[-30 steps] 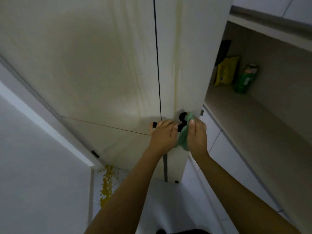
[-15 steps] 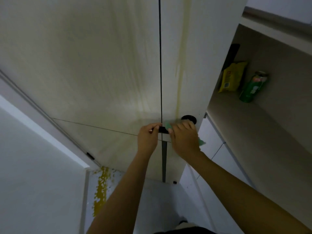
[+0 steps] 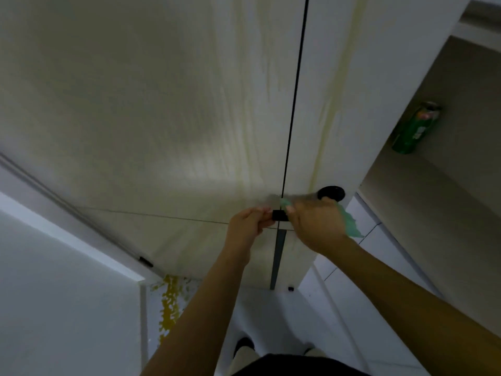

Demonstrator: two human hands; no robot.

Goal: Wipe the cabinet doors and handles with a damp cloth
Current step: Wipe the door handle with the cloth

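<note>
Two tall pale cabinet doors fill the view, the left door (image 3: 151, 109) and the right door (image 3: 333, 77), split by a dark vertical gap. My left hand (image 3: 248, 222) pinches a small black handle (image 3: 279, 215) at the gap. My right hand (image 3: 315, 223) holds a green cloth (image 3: 349, 225) and presses it against the right door just beside that handle. A round black knob (image 3: 331, 191) sits on the right door just above my right hand. A yellowish streak (image 3: 329, 112) runs down the right door toward the knob.
An open shelf (image 3: 433, 202) on the right holds a green can (image 3: 414, 128). White lower cabinet fronts (image 3: 360, 229) lie under the shelf. A yellow spill (image 3: 169, 305) marks the floor at the left door's base. A white wall (image 3: 54, 294) stands at the left.
My right hand with the cloth came off the round knob and moved left and down to the door beside the small handle. My left hand stayed on that handle. The view shifted left.
</note>
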